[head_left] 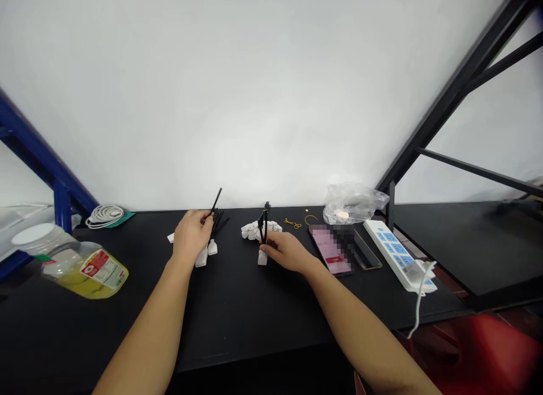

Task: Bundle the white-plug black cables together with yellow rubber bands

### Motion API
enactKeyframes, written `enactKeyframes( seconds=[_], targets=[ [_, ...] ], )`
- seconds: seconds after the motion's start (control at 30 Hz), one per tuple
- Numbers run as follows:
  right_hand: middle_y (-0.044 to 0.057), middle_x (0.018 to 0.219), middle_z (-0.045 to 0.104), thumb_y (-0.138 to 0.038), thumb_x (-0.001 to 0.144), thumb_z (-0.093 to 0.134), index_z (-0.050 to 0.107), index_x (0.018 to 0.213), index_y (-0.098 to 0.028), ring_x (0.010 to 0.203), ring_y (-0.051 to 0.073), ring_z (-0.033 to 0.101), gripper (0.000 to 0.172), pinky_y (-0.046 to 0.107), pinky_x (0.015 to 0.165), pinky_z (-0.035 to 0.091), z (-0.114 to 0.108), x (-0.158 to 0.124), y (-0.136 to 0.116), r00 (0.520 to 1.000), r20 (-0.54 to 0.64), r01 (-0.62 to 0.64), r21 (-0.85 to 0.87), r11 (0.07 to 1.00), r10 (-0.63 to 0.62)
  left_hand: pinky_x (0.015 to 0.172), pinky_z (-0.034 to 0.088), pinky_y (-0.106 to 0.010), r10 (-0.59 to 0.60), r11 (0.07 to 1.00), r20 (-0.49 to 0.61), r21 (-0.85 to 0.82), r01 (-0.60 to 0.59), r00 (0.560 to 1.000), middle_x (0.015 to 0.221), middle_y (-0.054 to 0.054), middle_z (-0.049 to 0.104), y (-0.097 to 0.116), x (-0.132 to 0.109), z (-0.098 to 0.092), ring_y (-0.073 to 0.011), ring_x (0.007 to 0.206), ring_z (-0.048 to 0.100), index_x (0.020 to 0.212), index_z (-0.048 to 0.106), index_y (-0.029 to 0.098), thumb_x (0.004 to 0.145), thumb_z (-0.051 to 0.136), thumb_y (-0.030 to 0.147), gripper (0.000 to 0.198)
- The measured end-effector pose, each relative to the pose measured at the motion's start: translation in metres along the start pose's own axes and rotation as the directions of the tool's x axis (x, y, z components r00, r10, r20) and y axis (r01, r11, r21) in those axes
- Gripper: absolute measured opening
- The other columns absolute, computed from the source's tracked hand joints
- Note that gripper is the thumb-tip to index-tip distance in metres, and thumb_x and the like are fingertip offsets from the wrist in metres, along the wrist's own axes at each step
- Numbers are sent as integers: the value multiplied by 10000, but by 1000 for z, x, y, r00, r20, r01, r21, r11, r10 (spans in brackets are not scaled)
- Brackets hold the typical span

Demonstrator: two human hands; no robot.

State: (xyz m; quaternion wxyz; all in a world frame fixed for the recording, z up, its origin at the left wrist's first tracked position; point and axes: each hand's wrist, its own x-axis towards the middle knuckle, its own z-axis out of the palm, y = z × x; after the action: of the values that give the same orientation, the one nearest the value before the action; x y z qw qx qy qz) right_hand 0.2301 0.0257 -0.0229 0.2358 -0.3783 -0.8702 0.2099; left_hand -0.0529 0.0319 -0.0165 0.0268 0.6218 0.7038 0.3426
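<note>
Two hands worked over one black tabletop (237, 304).

Item 1: left hand (192, 232), fingers clenched on thin black strips (216, 202), one poking upward, near the far edge.

Item 2: right hand (285, 249), fingers pinching a black bundle (265, 219) upright, just beside a heap of white pieces (254, 230).

We judged the step to be sorting strips, about midway. Any next move called for a firm pinch, the strips looking slim, stiff and springy. Pieces: small, blocky, matte plastic.

We also logged: glossy phone (330, 248), long white power strip (394, 248), crinkled clear bag (354, 202), plastic jar (76, 265) on its side.
</note>
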Motion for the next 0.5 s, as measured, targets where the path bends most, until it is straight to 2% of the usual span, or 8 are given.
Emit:
enactKeyframes(
  seconds=[0.07, 0.1, 0.17, 0.23, 0.3, 0.37, 0.43, 0.5],
  targets=[
    [2, 772, 606, -306, 943, 581, 592, 876, -195, 675, 136, 524, 131, 249, 619, 338, 1, 0, 1, 1000, -8, -1, 1, 1000, 1, 844, 516, -338, 68, 966, -11, -249, -69, 998, 1034, -83, 696, 12, -5, 3, -222, 900, 665, 1017, 735, 200, 893, 511, 377, 312],
    [1, 768, 604, -306, 941, 584, 591, 869, -193, 670, 134, 520, 134, 248, 617, 335, 2, 0, 1, 1000, -11, 0, 2, 1000, 1, 803, 523, -321, 115, 933, 18, -346, -102, 993, 1018, -73, 699, 18, -9, 5, -201, 853, 662, 998, 736, 201, 885, 536, 386, 294],
    [-2, 756, 600, -308, 940, 586, 589, 859, -194, 662, 132, 513, 140, 247, 614, 333, 2, 0, 2, 1000, -19, 1, 7, 1000, -1, 713, 519, -298, 226, 873, 123, -465, -145, 966, 970, -63, 700, 32, -18, 12, -174, 773, 646, 949, 738, 196, 872, 579, 399, 269],
    [-2, 749, 599, -320, 946, 577, 591, 857, -197, 659, 135, 510, 153, 249, 614, 337, 3, -1, 2, 1000, -25, 5, 18, 1000, -4, 684, 512, -287, 314, 840, 247, -522, -147, 917, 906, -55, 702, 44, -28, 19, -166, 743, 642, 900, 735, 185, 859, 608, 393, 247],
    [3, 758, 609, -331, 951, 567, 601, 873, -198, 661, 138, 514, 158, 252, 618, 345, 3, -1, 2, 999, -29, 14, 33, 999, -13, 714, 524, -292, 350, 815, 350, -571, -97, 869, 878, -49, 715, 52, -36, 27, -174, 767, 661, 920, 728, 179, 849, 624, 371, 229],
    [6, 757, 615, -331, 947, 572, 612, 880, -197, 652, 139, 514, 155, 254, 613, 347, 3, -1, 3, 999, -30, 22, 46, 999, -21, 752, 541, -311, 339, 779, 415, -627, -5, 845, 886, -50, 735, 56, -40, 34, -188, 798, 684, 1020, 704, 176, 831, 649, 354, 266],
    [2, 743, 614, -308, 935, 583, 622, 879, -196, 642, 136, 511, 131, 252, 609, 347, 3, -1, 2, 999, -32, 24, 58, 998, -22, 768, 556, -331, 314, 731, 448, -677, 88, 837, 901, -60, 747, 55, -40, 39, -200, 811, 701, 1099, 660, 165, 800, 687, 357, 356],
    [-3, 733, 612, -275, 928, 580, 631, 874, -199, 638, 134, 509, 107, 249, 610, 349, 3, -1, 1, 999, -37, 27, 68, 997, -24, 776, 564, -344, 288, 697, 440, -706, 130, 850, 924, -80, 751, 52, -37, 40, -211, 826, 709, 1093, 640, 153, 776, 710, 388, 400]
  ],
)
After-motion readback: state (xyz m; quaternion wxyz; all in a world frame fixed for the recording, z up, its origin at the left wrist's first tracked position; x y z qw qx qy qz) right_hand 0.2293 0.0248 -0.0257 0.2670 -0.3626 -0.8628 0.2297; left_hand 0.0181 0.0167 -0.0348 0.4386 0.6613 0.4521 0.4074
